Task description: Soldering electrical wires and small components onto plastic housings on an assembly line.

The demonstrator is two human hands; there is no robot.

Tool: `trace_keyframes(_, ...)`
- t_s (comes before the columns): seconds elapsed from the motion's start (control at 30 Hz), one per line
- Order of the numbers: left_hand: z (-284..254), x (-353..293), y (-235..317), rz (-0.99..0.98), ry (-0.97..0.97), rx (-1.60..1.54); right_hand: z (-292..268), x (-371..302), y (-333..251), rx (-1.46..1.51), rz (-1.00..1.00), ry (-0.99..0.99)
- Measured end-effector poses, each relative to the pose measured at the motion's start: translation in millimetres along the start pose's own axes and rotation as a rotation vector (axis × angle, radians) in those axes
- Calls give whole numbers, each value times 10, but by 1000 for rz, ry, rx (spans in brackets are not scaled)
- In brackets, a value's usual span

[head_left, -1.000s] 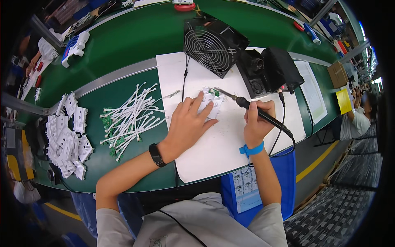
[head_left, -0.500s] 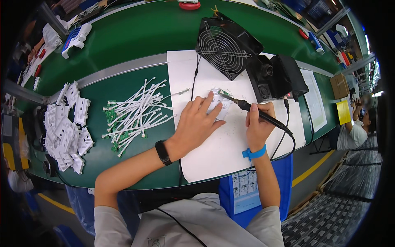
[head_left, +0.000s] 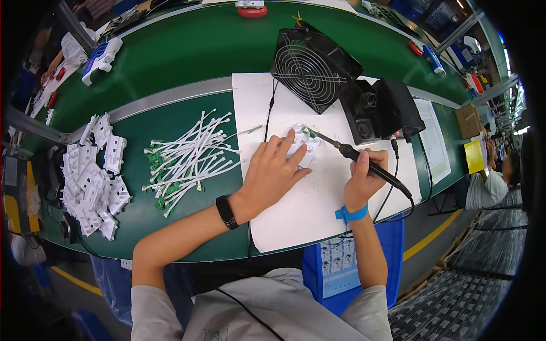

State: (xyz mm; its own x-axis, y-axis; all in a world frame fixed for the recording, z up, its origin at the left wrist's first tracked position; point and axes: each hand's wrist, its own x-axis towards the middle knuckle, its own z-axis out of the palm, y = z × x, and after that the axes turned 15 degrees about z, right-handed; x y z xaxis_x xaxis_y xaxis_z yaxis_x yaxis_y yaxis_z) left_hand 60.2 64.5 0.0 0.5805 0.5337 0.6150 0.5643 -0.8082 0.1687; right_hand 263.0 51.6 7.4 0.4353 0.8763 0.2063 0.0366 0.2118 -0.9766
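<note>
My right hand point(head_left: 365, 175) is closed round the handle of a soldering iron point(head_left: 348, 152), whose tip points to the upper left. The tip meets or hovers just over a small green circuit board point(head_left: 307, 131); which of these I cannot tell. That board lies on a white plastic housing point(head_left: 307, 154) on the white sheet. My left hand point(head_left: 274, 170) rests on the housing with its fingers spread, pressing it against the sheet. A thin metallic strand point(head_left: 250, 130), perhaps solder wire, lies left of my fingertips.
White cables with green boards point(head_left: 190, 153) lie in a pile on the green mat, and more white housings point(head_left: 94, 176) are heaped farther left. A black fan point(head_left: 313, 71) and a black soldering station point(head_left: 392, 108) stand behind the white sheet point(head_left: 284, 227). A co-worker sits at far right.
My right hand has shifted slightly right and down, drawing the iron's handle with it. The left hand stays almost in place on the housing.
</note>
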Motion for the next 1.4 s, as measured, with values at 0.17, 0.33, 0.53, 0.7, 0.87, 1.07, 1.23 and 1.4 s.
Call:
trace_keyframes(0.17,-3,-10,-1,-12,-35,-54,-21,21,20,-30,-15,18)
trace_keyframes(0.33,-3,-14,-3,-13,-29,-39,-17,36,38,-82,-5,16)
trace_keyframes(0.53,-11,-15,-6,-16,-31,-50,-7,44,6,-135,-19,57)
trace_keyframes(0.7,0,-20,-4,-13,-36,-37,-8,51,-50,-201,7,44)
trace_keyframes(0.87,-7,-7,-7,-1,-34,-43,-9,63,-78,-218,-30,7)
trace_keyframes(1.07,-16,7,9,10,-28,-17,-96,83,-105,-58,-25,28)
trace_keyframes(1.23,-13,3,3,-2,-33,-17,-257,243,-216,37,-80,205)
trace_keyframes(1.4,-19,7,-4,0,-27,-14,-338,495,-297,11,-127,280)
